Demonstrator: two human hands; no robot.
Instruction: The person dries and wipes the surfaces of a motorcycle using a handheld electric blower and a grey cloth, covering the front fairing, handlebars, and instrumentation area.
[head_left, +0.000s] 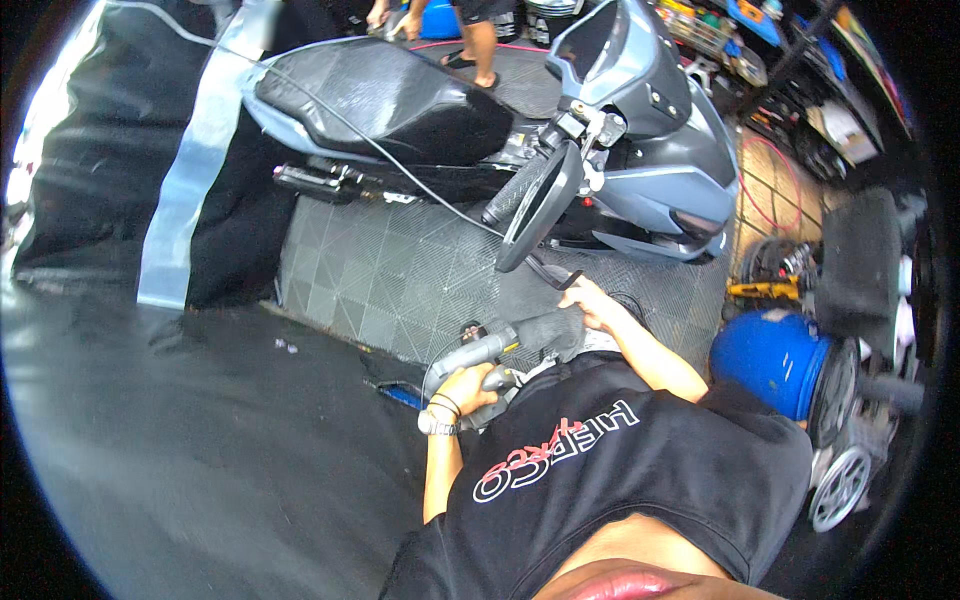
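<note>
My left hand (466, 388), with a watch and dark bands at the wrist, is closed around the handle of a grey hand-held tool (476, 355) with a thick barrel and a dark cord. My right hand (592, 301) reaches forward, its fingers pinched at the end of a thin, curved black part (553, 276); what that part belongs to is unclear. Just beyond it is the black mirror (541, 206) of a blue-grey and black scooter (660, 202). The ribbed handlebar grip (517, 187) lies behind the mirror. A grey cable (390, 159) crosses over the scooter's seat (375, 97).
Grey patterned mat (360, 259) lies under the scooter. A black sheet with a clear strip (187, 187) hangs at left. To my right stand a blue drum (765, 360), wheels and a dark padded seat (860, 262). Beyond the scooter, another person's legs (481, 49) and hands show.
</note>
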